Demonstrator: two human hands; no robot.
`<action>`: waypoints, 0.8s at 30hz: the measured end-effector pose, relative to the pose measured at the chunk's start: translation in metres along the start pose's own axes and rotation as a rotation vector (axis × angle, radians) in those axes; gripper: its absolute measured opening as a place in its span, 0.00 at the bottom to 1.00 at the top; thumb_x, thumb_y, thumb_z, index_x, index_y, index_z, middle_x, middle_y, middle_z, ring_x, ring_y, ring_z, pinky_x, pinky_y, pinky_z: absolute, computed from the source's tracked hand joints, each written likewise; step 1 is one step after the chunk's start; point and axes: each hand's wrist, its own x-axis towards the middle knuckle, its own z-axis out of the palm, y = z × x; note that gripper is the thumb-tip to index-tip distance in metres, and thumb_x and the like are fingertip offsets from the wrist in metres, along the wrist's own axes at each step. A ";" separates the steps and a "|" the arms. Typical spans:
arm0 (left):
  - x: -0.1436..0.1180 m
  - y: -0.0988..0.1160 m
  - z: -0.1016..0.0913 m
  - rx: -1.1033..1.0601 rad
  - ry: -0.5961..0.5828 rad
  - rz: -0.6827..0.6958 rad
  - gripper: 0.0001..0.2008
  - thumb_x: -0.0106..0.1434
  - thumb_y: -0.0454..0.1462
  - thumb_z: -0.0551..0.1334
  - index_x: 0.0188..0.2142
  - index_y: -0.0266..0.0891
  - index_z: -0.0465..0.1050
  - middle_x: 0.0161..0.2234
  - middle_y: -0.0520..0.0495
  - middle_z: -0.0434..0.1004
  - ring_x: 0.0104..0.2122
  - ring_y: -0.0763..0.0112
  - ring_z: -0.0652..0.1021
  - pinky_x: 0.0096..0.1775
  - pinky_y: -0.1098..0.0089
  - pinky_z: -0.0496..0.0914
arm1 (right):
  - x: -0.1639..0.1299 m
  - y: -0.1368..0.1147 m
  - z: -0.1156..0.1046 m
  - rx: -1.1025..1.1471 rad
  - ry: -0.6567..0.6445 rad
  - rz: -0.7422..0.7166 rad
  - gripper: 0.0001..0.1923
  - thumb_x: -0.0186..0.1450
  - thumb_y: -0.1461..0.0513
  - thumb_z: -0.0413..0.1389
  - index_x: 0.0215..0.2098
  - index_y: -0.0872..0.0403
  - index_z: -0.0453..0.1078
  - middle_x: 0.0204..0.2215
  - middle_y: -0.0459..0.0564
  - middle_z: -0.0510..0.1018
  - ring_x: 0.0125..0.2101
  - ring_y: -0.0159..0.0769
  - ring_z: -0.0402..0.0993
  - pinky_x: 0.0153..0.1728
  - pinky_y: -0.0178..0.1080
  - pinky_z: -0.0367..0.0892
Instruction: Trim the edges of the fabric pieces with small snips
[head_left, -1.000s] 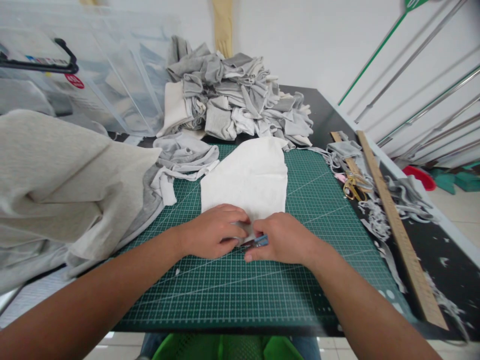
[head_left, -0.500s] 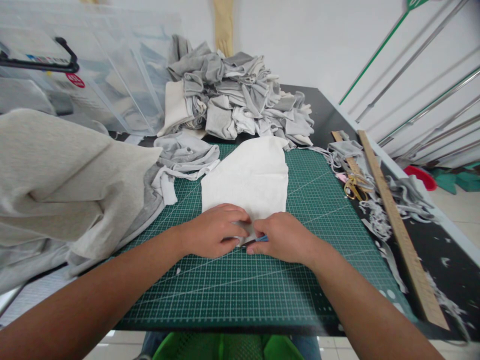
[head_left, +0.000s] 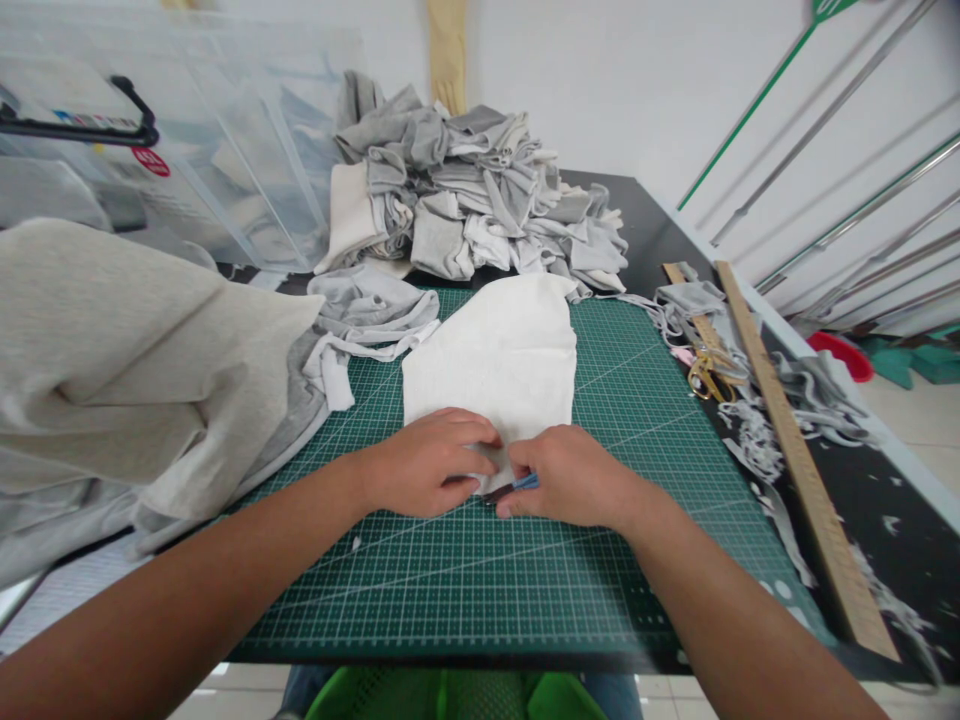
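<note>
Tool (head_left: 527, 482) roughly crosswise, left-pointing

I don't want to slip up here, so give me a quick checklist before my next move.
1. Left hand on the flat white cloth piece: ok.
2. Right hand gripping the small blue-handled tool: ok.
3. Tool's tip well away from the left hand: not ok, they're close.
4. Tool's tip touching the cloth: cannot tell.
5. Gold-handled metal scissors apart from both hands: ok, off to the right.

white wall (head_left: 585, 90) | black-topped table (head_left: 646, 225) | pale tiled floor (head_left: 930, 415) | soft light
</note>
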 end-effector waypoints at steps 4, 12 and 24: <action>0.000 -0.001 0.001 0.008 -0.008 -0.002 0.10 0.58 0.31 0.59 0.40 0.41 0.73 0.46 0.44 0.69 0.46 0.63 0.71 0.52 0.58 0.63 | -0.001 0.002 0.000 0.029 0.012 -0.005 0.20 0.54 0.43 0.60 0.30 0.51 0.72 0.23 0.43 0.76 0.25 0.32 0.68 0.25 0.34 0.45; -0.001 -0.001 0.001 0.021 -0.019 -0.009 0.10 0.59 0.32 0.59 0.40 0.42 0.73 0.46 0.45 0.69 0.47 0.63 0.70 0.53 0.58 0.63 | -0.001 0.007 0.002 0.045 0.040 0.030 0.22 0.53 0.42 0.60 0.28 0.51 0.71 0.20 0.42 0.74 0.22 0.29 0.64 0.23 0.33 0.44; 0.000 0.000 -0.001 -0.004 -0.002 0.004 0.09 0.60 0.33 0.58 0.40 0.41 0.73 0.45 0.43 0.70 0.44 0.63 0.71 0.51 0.58 0.64 | 0.001 0.002 0.004 -0.065 0.026 0.036 0.22 0.54 0.41 0.59 0.32 0.50 0.72 0.24 0.46 0.77 0.25 0.34 0.70 0.24 0.34 0.47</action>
